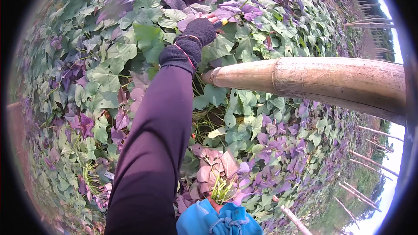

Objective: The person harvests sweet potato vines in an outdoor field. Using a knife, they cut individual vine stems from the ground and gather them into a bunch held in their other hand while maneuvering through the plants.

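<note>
My left hand [204,24], in a dark glove or fuzzy cuff with a thin red cord round the wrist, reaches among green and purple sweet potato leaves [250,12]. Its bare fingertips look extended, with the thumb side apart from them. A black and yellow band or small tool [221,23] sits at the thumb side; its kind is unclear. Low in the picture, my right hand [215,205] shows only a little skin above a blue tied cuff [217,221]. It is closed round a bunch of sweet potato shoots [222,189], pale stems together, pinkish leaves beyond.
A thick bamboo pole [322,76] juts in from the right, its end close by my left wrist. Dense vines cover the ground around it. A small heap of cut stems [90,180] lies at lower left. Several thin poles [357,196] stand along the right edge.
</note>
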Demonstrator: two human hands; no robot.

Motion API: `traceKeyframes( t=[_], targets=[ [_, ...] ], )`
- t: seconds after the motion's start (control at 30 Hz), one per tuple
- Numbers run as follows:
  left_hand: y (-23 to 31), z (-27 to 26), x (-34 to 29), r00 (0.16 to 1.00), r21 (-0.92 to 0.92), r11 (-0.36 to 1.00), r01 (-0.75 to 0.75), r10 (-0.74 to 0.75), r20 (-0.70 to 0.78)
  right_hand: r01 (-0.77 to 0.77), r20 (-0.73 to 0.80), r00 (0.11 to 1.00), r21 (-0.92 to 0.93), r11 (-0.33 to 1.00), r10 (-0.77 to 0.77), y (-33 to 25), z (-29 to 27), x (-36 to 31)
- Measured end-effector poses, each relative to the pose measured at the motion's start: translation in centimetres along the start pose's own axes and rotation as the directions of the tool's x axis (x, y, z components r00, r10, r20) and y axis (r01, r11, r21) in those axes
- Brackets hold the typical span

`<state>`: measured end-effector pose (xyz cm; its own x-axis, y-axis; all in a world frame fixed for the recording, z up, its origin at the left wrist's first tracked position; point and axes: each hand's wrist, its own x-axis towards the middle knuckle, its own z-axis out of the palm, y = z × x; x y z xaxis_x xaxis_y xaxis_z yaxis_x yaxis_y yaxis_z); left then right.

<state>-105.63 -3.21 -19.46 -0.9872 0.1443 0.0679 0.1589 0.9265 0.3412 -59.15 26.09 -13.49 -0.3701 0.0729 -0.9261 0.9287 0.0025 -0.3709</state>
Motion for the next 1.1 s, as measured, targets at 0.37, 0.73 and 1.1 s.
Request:
traceKeyframes(
  t=[0.37, 0.73, 1.1],
  targets=[
    [8.4, -10.3, -27.8, 0.982, -0.951, 0.248, 0.185, -0.014, 0.188, 0.032, 0.142, 0.987, 0.287, 0.957, -0.075, -9.6, 6.3, 1.7],
    [13.2, -10.8, -31.5, 0.904, -0.684, 0.597, 0.419, -0.206, 0.375, 0.417, 0.189, 0.908, -0.355, 0.836, -0.373, -6.3, 5.3, 1.8],
    [6.9, 2.0, -27.2, 0.739, 0.221, 0.967, 0.130, -0.243, 0.628, 0.564, -0.013, 0.792, -0.369, 0.739, -0.611, -0.2, 1.8, -2.7]
  ],
)
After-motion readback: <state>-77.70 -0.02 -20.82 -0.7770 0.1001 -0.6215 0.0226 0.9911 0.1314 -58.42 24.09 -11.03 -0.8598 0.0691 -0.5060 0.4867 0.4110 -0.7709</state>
